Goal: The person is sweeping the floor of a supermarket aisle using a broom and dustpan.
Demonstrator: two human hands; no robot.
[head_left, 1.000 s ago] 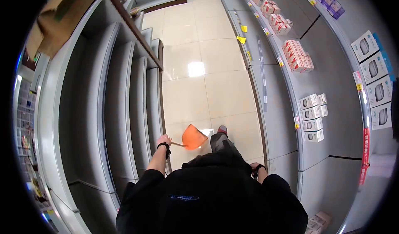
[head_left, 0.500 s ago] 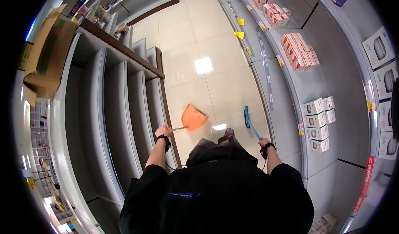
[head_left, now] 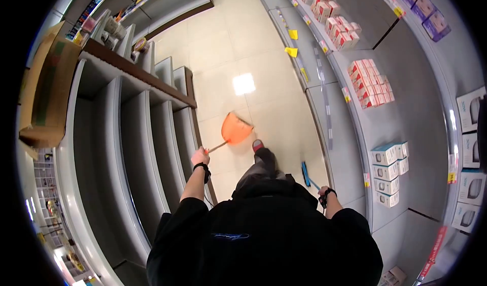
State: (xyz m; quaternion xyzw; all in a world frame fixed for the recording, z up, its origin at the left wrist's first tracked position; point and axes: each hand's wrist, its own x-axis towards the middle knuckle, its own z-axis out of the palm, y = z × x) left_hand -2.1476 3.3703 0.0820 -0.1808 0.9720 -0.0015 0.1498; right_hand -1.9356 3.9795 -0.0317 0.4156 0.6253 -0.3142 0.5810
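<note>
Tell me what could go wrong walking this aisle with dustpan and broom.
1. The dustpan in the left hand sticks out close to the left shelf and could clip it.
2. The broom in the right hand hangs low beside the leg; it might trip a step or snag the right shelf.
3. The glossy floor may be slippery.

Bright orange dustpan [head_left: 236, 128] against glossy cream floor tiles [head_left: 228, 42]. Right of the dustpan there's a blue broom [head_left: 305, 173], and further right, red-and-white boxes [head_left: 369, 83] on plain grey shelving [head_left: 406, 113]. Above the dustpan, yellow tags [head_left: 291, 51]. Below it, a black sweatshirt [head_left: 264, 245] with blue script.
</note>
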